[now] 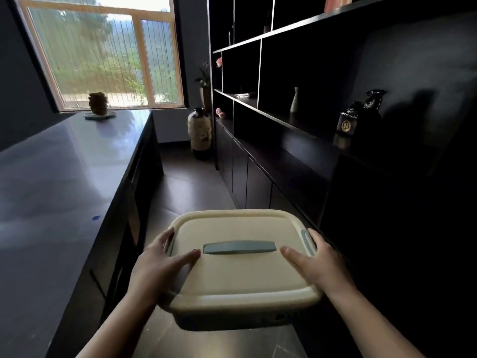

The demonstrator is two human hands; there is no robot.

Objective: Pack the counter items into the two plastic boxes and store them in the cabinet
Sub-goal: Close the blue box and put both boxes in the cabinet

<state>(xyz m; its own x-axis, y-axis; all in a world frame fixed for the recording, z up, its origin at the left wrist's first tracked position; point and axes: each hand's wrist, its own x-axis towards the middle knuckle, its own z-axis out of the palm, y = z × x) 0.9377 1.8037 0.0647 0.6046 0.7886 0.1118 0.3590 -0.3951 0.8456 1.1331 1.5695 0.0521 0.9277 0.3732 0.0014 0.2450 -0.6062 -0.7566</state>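
Carrying the lidded plastic box (pixel 241 264) level matters most here, since both hands support it in mid-air over the floor, between the desk (pixel 59 182) on the left and the dark cabinet (pixel 258 187) on the right. Judging from the task, the box should go to a lower cabinet door, so one hand will probably have to let go; resting the box first would be safer.

Left hand (pixel 161 264) clamps the left edge, thumb lying across the lid and fingers curled round the side. Right hand (pixel 318 262) mirrors it on the right edge, by the blue-grey latch (pixel 307 240). Both forearms reach forward, elbows low. The lid's handle (pixel 238 247) lies untouched between the thumbs.
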